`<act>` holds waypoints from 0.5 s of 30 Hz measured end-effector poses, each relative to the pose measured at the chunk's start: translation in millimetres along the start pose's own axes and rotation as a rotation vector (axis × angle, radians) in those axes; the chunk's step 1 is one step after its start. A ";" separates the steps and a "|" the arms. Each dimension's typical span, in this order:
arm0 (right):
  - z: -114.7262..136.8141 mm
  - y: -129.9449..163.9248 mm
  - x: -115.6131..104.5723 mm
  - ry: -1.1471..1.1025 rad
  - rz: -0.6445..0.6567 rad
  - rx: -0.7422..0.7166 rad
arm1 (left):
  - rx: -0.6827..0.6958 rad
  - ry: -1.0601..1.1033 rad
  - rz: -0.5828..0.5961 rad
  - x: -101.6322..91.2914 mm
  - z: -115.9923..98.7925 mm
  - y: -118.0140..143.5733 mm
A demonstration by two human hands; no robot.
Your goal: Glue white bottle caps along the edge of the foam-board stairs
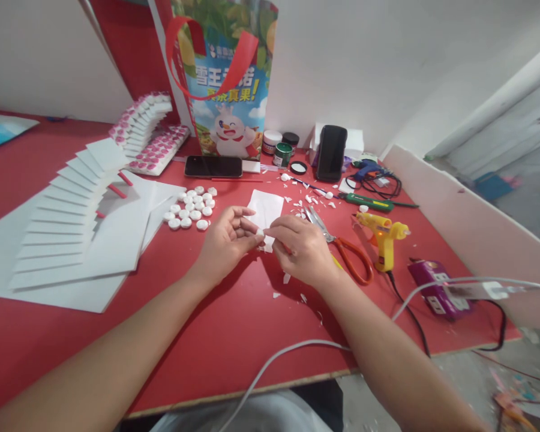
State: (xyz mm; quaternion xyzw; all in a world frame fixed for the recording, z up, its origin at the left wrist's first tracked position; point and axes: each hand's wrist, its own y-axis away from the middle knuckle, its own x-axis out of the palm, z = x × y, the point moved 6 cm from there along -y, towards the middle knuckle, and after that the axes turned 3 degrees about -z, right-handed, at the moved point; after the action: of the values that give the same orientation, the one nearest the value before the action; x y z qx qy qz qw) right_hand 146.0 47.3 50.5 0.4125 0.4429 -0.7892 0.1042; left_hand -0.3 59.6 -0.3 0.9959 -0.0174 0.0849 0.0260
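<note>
Just above the red table, my left hand [231, 240] pinches a small white piece [260, 232] between thumb and fingertips. My right hand [299, 243] is closed, and its fingertips meet the piece from the right. A bit of red shows under the right palm and a yellow bit [336, 262] by the wrist; whether they belong to something held is hidden. Beneath both hands lies a white paper sheet [266, 207] with scraps around it. Several white round discs [191, 207] lie beyond my left hand. Pliers with red handles [355, 258] rest right of my right hand.
Fanned white panels [67, 207] stand at left. Behind are a colourful bag [231, 78], phone [213, 167], paint jars [282, 153] and black device [332, 153]. A yellow glue gun [382, 234], green-handled tool [369, 202] and purple box [438, 288] sit right; a white cable [297, 345] crosses the front.
</note>
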 end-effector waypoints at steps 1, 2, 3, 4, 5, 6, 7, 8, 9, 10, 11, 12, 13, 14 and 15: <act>2.1 -0.2 -1.8 0.003 -0.010 -0.009 | 0.000 0.008 -0.001 -0.1 0.2 -0.4; 4.7 -0.4 -4.5 -0.007 -0.031 -0.016 | 0.001 0.023 -0.002 -0.3 0.3 -0.8; 7.1 -0.8 -8.2 -0.035 -0.065 -0.015 | 0.000 0.044 -0.001 -0.3 0.4 -1.2; 8.7 -1.2 -12.4 -0.078 -0.107 0.000 | 0.001 0.068 -0.001 -0.5 0.4 -1.6; 9.2 -1.5 -16.4 -0.133 -0.152 0.029 | 0.004 0.092 0.002 -0.5 0.3 -1.9; 8.2 -1.8 -19.2 -0.192 -0.190 0.073 | 0.008 0.110 0.008 -0.4 0.0 -2.1; 5.7 -2.0 -20.6 -0.253 -0.220 0.131 | 0.019 0.122 0.014 -0.2 -0.6 -2.2; 1.5 -1.8 -20.3 -0.310 -0.240 0.205 | 0.035 0.129 0.023 0.1 -1.6 -2.2; -3.8 -1.3 -18.9 -0.364 -0.255 0.288 | 0.054 0.133 0.035 0.7 -2.8 -1.9; -10.0 -0.3 -16.5 -0.414 -0.265 0.378 | 0.074 0.135 0.048 1.3 -4.2 -1.6; -16.5 1.3 -13.9 -0.459 -0.275 0.471 | 0.093 0.133 0.058 2.0 -5.7 -1.1; -22.8 3.3 -11.4 -0.502 -0.284 0.560 | 0.108 0.127 0.066 2.6 -7.1 -0.6; -28.1 5.3 -9.4 -0.542 -0.291 0.637 | 0.120 0.119 0.069 3.0 -8.5 0.0; -32.1 6.8 -8.1 -0.583 -0.295 0.695 | 0.128 0.109 0.070 3.4 -9.6 0.5; -34.8 7.7 -7.4 -0.623 -0.298 0.733 | 0.136 0.099 0.070 3.6 -10.7 1.1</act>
State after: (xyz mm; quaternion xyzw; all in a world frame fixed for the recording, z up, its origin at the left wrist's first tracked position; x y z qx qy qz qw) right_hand 174.3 68.6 42.0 0.0989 0.1383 -0.9848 -0.0341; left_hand 1.4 59.0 11.0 0.9887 -0.0450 0.1359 -0.0437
